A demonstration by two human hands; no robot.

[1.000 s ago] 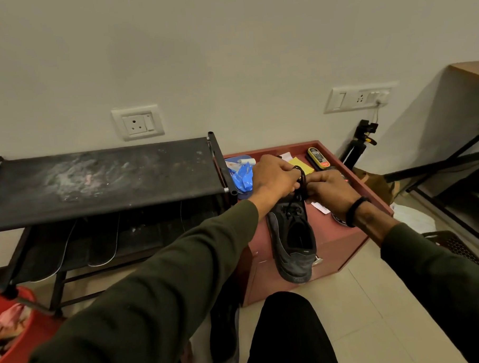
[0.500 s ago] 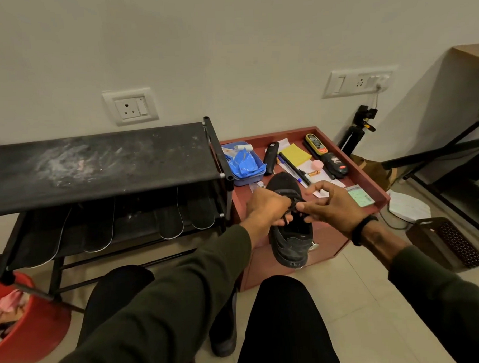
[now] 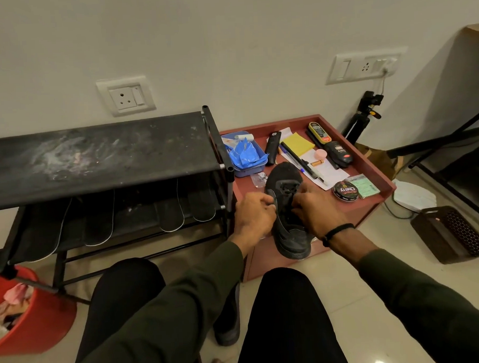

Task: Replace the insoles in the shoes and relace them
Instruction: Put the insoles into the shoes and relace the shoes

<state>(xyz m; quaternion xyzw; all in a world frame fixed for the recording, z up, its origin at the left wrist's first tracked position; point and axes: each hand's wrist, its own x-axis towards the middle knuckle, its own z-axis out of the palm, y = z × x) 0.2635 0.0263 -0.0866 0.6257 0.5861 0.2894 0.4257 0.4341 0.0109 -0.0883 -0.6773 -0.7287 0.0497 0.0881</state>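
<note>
While I have both hands at the lacing of the black shoe (image 3: 287,206), which lies on the near edge of the red tabletop (image 3: 369,173) with its heel hanging over toward me, the job is to keep the two lace ends even; my left hand (image 3: 252,215) has its grip curled in a pinch on what I take to be the lace (image 3: 275,200) at the left row of eyelets, and my right hand (image 3: 318,212) is curled over the right row, though the black lace against the black upper is too dark for me to be sure what that grip holds. To do this step well I would draw each end outward and slightly toward me, away from the grip, so the crossing just beyond my fingertips seats flat on the tongue; pull both sides with equal tension, and steady the shoe so the overhanging heel does not tip it off. The polish tin (image 3: 345,191) sits just beyond my right grip, so I should keep that wrist low and close. Spare insoles (image 3: 169,211) lie on the lower shelf of the rack, well left of my left grip; a second shoe (image 3: 228,319) stands on the floor below it.
</note>
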